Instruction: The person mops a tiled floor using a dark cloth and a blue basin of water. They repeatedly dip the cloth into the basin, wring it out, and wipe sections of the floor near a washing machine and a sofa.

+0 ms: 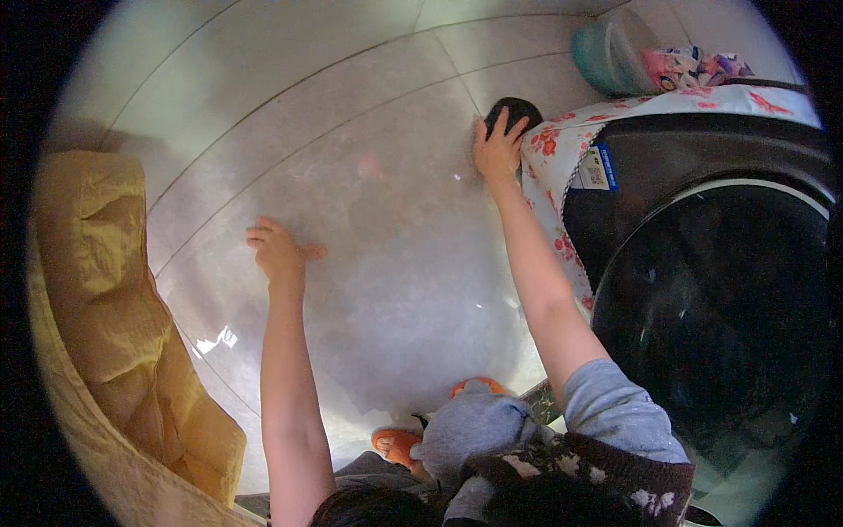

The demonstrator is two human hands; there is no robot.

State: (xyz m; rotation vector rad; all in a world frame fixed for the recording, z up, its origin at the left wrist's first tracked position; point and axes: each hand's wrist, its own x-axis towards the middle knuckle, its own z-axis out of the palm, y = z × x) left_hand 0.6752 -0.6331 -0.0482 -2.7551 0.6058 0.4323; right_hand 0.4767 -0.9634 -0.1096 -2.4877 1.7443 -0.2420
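Observation:
My right hand [498, 150] reaches forward and lies over a small dark rounded object [519, 110], its fingers spread across the top. The underside of that object is hidden, and I cannot tell what it is or whether the hand grips it. The object sits beside the corner of a white cloth cover with red flowers [546, 142]. Further left, my left hand [276, 253] is held out over the grey tiles with its thumb out to the side and nothing in it.
At the right stands a dark appliance [625, 155], apparently a washing machine, with a large round door [718, 303] and a printed sticker [596, 168]. Behind are a teal tub [596, 62] and a flowered packet [691, 68]. Tan fabric [118, 283] hangs left. Orange slippers [398, 444] are below.

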